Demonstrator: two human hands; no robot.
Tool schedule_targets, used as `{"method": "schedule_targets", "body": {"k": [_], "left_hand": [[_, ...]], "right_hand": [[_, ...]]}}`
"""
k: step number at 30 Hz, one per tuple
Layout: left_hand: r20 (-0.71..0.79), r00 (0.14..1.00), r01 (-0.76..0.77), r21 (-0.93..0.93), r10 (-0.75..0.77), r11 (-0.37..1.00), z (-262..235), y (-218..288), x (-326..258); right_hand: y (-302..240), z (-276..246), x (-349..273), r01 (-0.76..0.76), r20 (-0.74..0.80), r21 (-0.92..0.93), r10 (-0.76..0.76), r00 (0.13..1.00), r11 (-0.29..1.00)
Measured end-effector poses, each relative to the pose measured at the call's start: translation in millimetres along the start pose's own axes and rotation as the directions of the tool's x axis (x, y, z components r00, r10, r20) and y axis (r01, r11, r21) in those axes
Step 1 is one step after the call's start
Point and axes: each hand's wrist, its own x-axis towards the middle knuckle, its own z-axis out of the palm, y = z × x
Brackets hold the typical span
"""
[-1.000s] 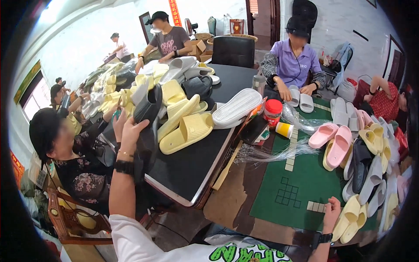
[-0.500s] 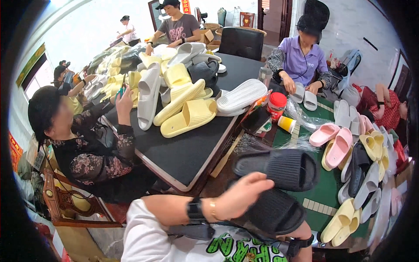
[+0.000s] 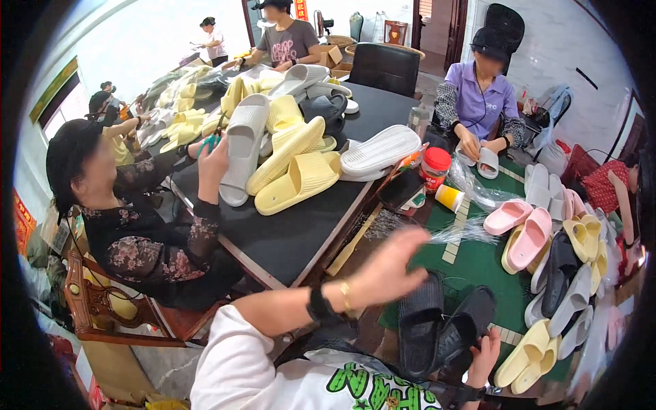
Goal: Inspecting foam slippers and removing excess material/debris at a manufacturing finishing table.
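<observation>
My left hand (image 3: 391,268) reaches out over the table edge with fingers apart, holding nothing and a little blurred. It is just above a pair of black slippers, the left slipper (image 3: 419,318) and the right slipper (image 3: 471,321), which lie close together at a slant in front of me. At the outer edge of the right one, my right hand (image 3: 484,354) has its fingers curled round the side. Beyond my left hand, a bunch of thin clear strands (image 3: 471,232) is spread on the green table surface (image 3: 506,273).
Grey, yellow, pink and black slippers (image 3: 529,236) line the right side. A red-lidded jar (image 3: 435,167) and a yellow cup (image 3: 449,198) stand ahead. On the black table, slippers are heaped (image 3: 297,184). Co-workers sit at left (image 3: 137,225) and across (image 3: 482,102), the left one holding green-handled scissors (image 3: 210,143).
The black slippers have turned and come down nearer me. My left hand has lifted off them and moved up and forward. My right hand, mostly hidden before, now shows at their edge.
</observation>
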Motion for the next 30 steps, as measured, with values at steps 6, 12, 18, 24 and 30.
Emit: {"method": "schedule_targets", "body": {"k": [6, 12, 18, 24, 30], "left_hand": [[-0.503, 0.864, 0.440, 0.716, -0.037, 0.543, -154, -109, 26], [-0.637, 0.733, 0.663, 0.591, -0.239, 0.459, -233, -174, 17], [-0.751, 0.646, 0.672, 0.472, -0.139, 0.571, -250, -149, 17], [-0.753, 0.649, 0.519, 0.337, -0.106, 0.785, -260, -90, 7], [-0.735, 0.662, 0.215, -0.002, -0.147, 0.977, -225, 11, 10]], "right_hand": [[1, 6, 6, 0.052, 0.047, -0.076, -0.048, 0.998, 0.996], [6, 6, 6, 0.081, 0.052, -0.080, -0.077, 0.996, 0.994], [-1, 8, 0, 0.053, 0.053, -0.070, -0.049, 0.997, 0.996], [1, 9, 7, 0.063, 0.047, -0.109, -0.058, 0.997, 0.992], [4, 4, 5, 0.076, 0.075, -0.100, -0.069, 0.995, 0.992]]}}
